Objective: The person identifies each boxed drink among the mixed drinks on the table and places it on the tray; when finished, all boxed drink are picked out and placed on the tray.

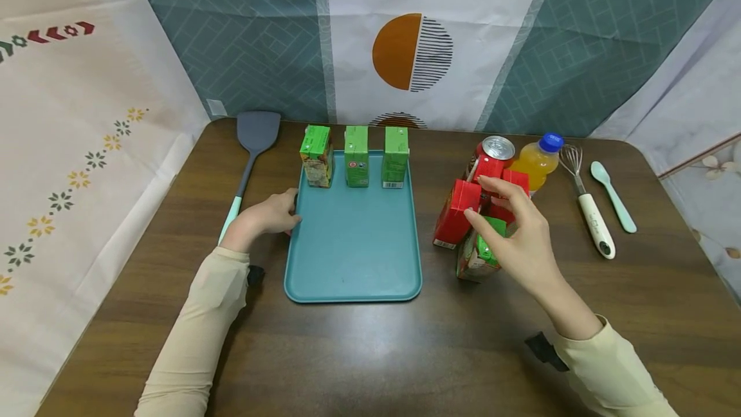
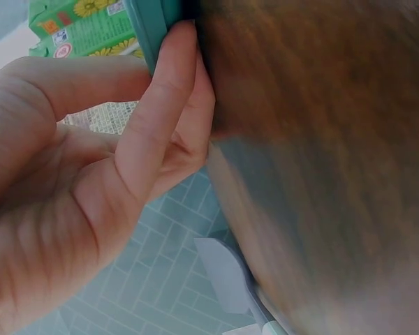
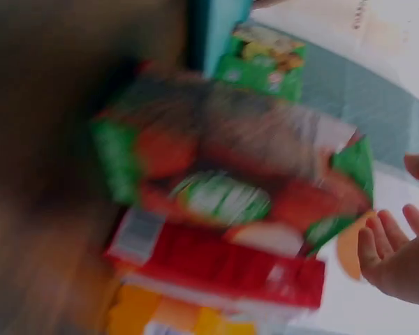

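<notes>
My left hand [image 1: 269,214] pinches the left rim of a teal tray [image 1: 353,237] between thumb and fingers; the left wrist view shows this grip close up. Three green juice cartons [image 1: 357,156] stand in a row along the tray's far end. On the right, my right hand [image 1: 523,237] hovers with thumb and fingers spread, holding nothing. Nearest to it are a red juice carton [image 1: 457,214] and a juice carton with a green top [image 1: 477,266]. In the right wrist view a gap shows between my fingers and the apple-printed carton [image 3: 230,160]. The hand partly covers other red cartons.
Behind the red cartons stand a soda can [image 1: 498,148] and a bottle of orange drink [image 1: 535,163] with a blue cap. Farther right lie a whisk [image 1: 596,227] and a pale green spoon [image 1: 613,198]. A grey spatula [image 1: 257,134] lies left of the tray.
</notes>
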The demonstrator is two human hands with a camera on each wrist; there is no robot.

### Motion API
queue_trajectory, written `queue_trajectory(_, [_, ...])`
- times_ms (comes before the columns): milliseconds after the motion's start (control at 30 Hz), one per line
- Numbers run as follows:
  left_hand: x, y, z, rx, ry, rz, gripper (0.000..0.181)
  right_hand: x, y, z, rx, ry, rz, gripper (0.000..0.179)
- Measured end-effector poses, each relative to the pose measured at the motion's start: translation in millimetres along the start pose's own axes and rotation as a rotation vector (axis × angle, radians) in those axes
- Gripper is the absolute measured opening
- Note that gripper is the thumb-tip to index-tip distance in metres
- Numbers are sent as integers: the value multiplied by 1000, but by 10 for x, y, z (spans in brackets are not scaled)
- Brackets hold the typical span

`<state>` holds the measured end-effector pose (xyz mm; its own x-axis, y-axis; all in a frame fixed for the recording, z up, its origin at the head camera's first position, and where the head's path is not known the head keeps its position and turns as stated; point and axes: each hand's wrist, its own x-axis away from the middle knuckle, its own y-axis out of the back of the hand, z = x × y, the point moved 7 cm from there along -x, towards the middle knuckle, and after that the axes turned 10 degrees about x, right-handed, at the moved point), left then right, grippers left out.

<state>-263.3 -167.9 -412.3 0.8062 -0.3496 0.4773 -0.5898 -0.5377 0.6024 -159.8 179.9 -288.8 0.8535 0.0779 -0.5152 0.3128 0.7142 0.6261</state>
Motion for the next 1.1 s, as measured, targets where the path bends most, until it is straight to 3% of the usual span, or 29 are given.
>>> queue_trajectory(167, [16, 17, 0, -4, -5, -5, 67, 149, 69, -233, 70, 4, 99, 63])
queue_trajectory(367, [11, 6, 0, 17, -2, 1, 68, 303, 83, -416, 150, -30, 285, 72])
queue_trajectory(567, [-1, -23, 5, 16, 4, 13, 69, 410, -7, -564, 137, -50, 422, 76])
queue_trajectory(767, [-5, -32, 13, 10, 7, 17, 69, 452, -104, -677, 63, -104, 464, 86])
queue_trajectory(967, [-2, -24, 10, 16, 9, 18, 69, 449, -139, -669, 90, -123, 474, 91])
queue_trajectory(1100, [1, -16, 6, 12, 7, 16, 69, 467, -183, -700, 48, -123, 488, 93])
